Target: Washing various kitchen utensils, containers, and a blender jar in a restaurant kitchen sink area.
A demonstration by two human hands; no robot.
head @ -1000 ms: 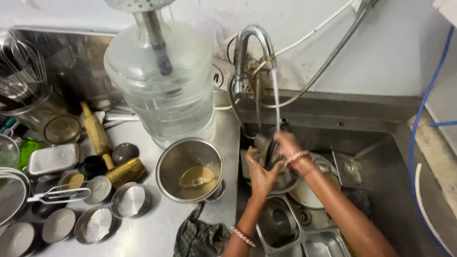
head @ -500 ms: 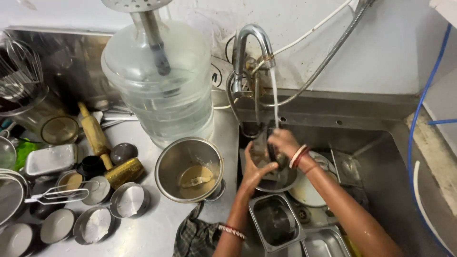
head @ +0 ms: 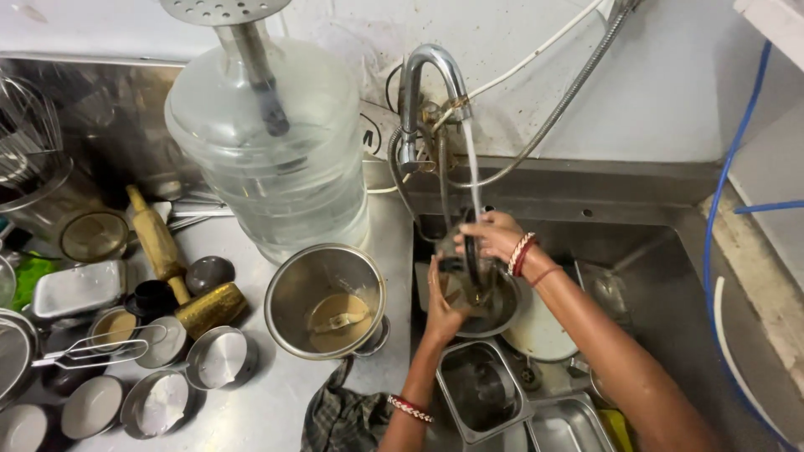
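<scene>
Water streams from a curved steel faucet (head: 427,92) into a sink (head: 662,276). Under the stream I hold a dark, clear jar-like vessel (head: 471,269). My left hand (head: 441,301) grips its lower left side from below. Over the vessel's top rim lies my right hand (head: 494,236), with bangles on the wrist, fingers curled onto the rim. The water falls past my right fingers into the vessel. Below it sit a round steel bowl and a white plate (head: 540,331) in the sink.
A large clear water bottle (head: 268,159) stands on the steel counter left of the faucet. A steel pot (head: 325,300) with residue sits beside the sink. Small steel bowls, lids, a rolling pin (head: 155,238) and a checked cloth (head: 339,418) crowd the counter. Rectangular steel containers (head: 481,389) lie in the sink.
Both hands have lifted the vessel up and back, closer under the faucet stream. My right hand has shifted from its side onto the top rim.
</scene>
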